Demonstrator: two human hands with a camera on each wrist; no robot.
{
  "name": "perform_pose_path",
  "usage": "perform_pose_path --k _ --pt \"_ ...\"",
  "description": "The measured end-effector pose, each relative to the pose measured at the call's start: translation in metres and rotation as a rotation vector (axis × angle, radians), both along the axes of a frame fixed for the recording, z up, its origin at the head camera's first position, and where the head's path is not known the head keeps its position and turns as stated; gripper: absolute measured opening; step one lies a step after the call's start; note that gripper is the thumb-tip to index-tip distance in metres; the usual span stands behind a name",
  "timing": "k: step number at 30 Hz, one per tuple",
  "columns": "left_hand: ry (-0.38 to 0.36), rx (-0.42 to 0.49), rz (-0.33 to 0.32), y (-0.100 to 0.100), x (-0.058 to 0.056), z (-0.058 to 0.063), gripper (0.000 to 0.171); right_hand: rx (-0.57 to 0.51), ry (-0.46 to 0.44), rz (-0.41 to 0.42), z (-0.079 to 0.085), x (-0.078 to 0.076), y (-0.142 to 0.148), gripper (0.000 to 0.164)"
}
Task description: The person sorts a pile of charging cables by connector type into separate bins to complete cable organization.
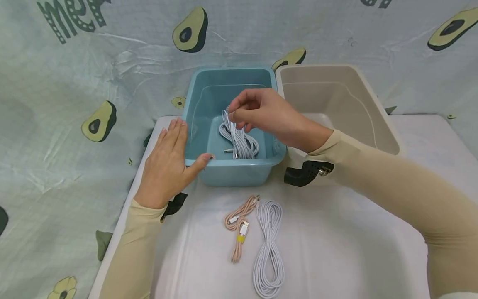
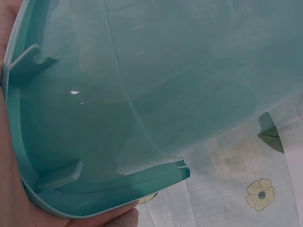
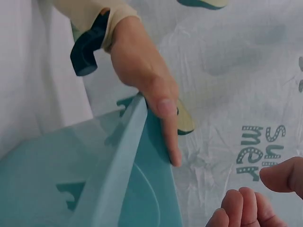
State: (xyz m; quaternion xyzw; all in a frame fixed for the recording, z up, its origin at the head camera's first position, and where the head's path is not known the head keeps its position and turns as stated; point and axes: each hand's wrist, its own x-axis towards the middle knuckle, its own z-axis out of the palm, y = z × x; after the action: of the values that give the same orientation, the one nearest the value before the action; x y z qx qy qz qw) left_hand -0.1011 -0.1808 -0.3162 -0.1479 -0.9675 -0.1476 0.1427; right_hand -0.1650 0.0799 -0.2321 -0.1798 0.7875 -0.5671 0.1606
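My left hand (image 1: 164, 166) rests on the front left corner of the blue bin (image 1: 239, 163). Its fingers lie straight along the left side, and the thumb reaches over the front rim; the right wrist view also shows this hand (image 3: 147, 71). Over the bin hovers my right hand (image 1: 261, 112), fingers bent loosely. Below it a coiled white cable (image 1: 244, 145) lies inside the bin, its upper end close to the fingertips. In the right wrist view, a gap separates the thumb and fingers of the right hand (image 3: 255, 198), and nothing shows between them.
A beige bin (image 1: 336, 74) stands against the blue one on the right. Nearer on the white table (image 1: 336, 249) lie a pink braided USB cable (image 1: 239, 224) with a yellow tie and a long coiled white cable (image 1: 269, 249). An avocado-print sheet (image 1: 142, 74) hangs behind.
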Motion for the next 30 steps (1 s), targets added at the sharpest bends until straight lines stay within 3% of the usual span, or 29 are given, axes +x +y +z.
perform_pose_path --k 15,22,30 --pt "0.036 0.015 -0.014 0.0 0.0 -0.002 0.103 -0.029 -0.03 0.135 -0.001 0.048 0.011 0.011" --pt "0.029 0.03 -0.01 -0.001 0.001 -0.003 0.1 -0.065 -0.019 0.214 -0.009 0.061 0.014 0.004" --pt "0.034 0.027 -0.011 0.0 0.001 -0.003 0.1 -0.099 0.06 0.283 -0.025 0.074 0.022 0.003"
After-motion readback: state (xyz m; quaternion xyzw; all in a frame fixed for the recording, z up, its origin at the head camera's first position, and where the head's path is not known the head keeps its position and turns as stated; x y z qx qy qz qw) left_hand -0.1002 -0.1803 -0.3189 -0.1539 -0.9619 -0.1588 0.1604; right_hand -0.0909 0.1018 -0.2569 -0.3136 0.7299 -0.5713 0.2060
